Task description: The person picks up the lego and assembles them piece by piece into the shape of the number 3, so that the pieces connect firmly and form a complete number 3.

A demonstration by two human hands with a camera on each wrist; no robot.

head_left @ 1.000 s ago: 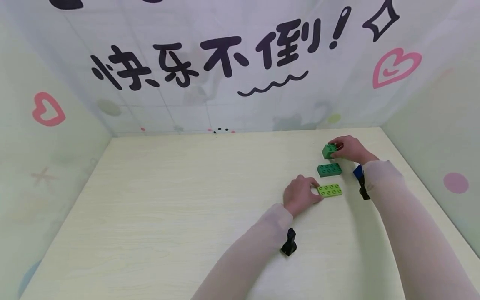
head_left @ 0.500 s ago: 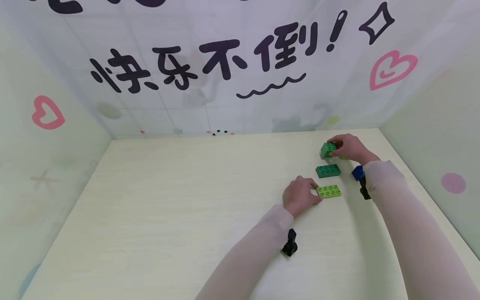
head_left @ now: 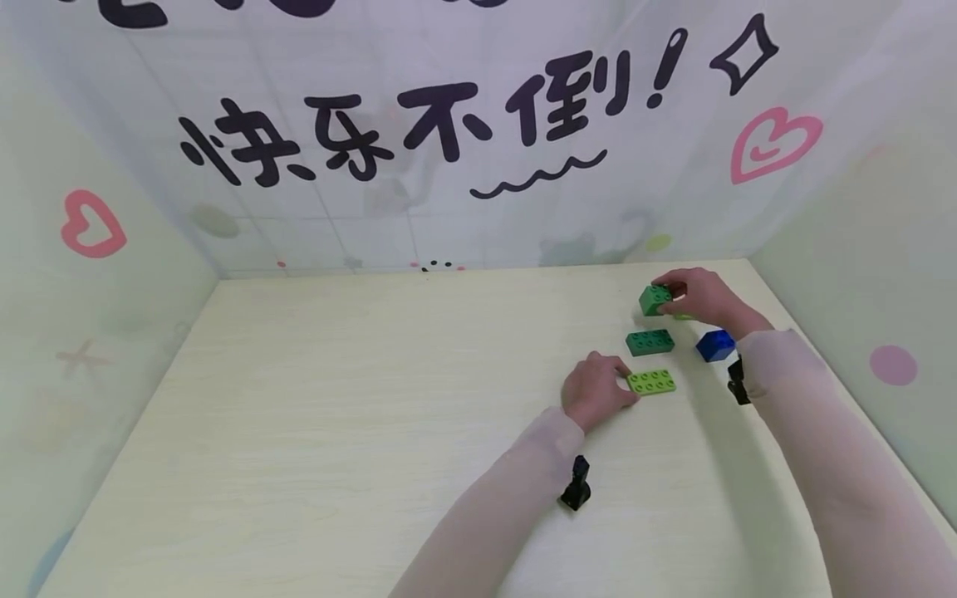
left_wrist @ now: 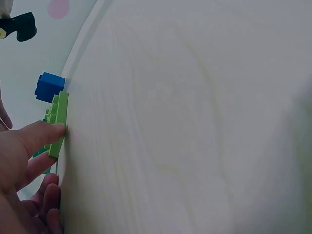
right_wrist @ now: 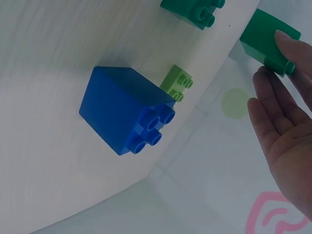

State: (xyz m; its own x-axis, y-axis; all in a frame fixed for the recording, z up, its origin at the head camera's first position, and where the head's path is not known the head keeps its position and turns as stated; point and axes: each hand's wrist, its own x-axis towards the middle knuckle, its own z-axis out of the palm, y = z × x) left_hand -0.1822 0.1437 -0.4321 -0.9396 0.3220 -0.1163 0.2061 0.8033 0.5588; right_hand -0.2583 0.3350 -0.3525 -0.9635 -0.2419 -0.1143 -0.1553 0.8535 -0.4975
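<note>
My left hand (head_left: pixel 596 389) pinches the near end of a lime-green flat eight-stud toy brick (head_left: pixel 651 382) lying on the table; in the left wrist view the thumb presses its edge. Further back, my right hand (head_left: pixel 706 297) holds a green four-stud brick (head_left: pixel 655 300) between thumb and fingers, slightly above the tabletop in the right wrist view. Between the two hands lies a dark green eight-stud brick (head_left: pixel 650 342). A blue four-stud brick (head_left: pixel 715 345) stands near the right wrist. Another lime-green brick (right_wrist: pixel 175 83) is partly hidden under the right hand in the head view.
The pale wooden table (head_left: pixel 359 399) reaches back to a printed wall cloth (head_left: pixel 336 224) with black lettering. A side wall (head_left: pixel 890 274) borders the table at the right, close to the right arm. Black wrist mounts (head_left: pixel 577 483) sit on both sleeves.
My right forearm has shifted a little to the right, uncovering the blue brick. The held green brick has risen slightly, and the lime-green piece below the right hand shows. The left hand stays put.
</note>
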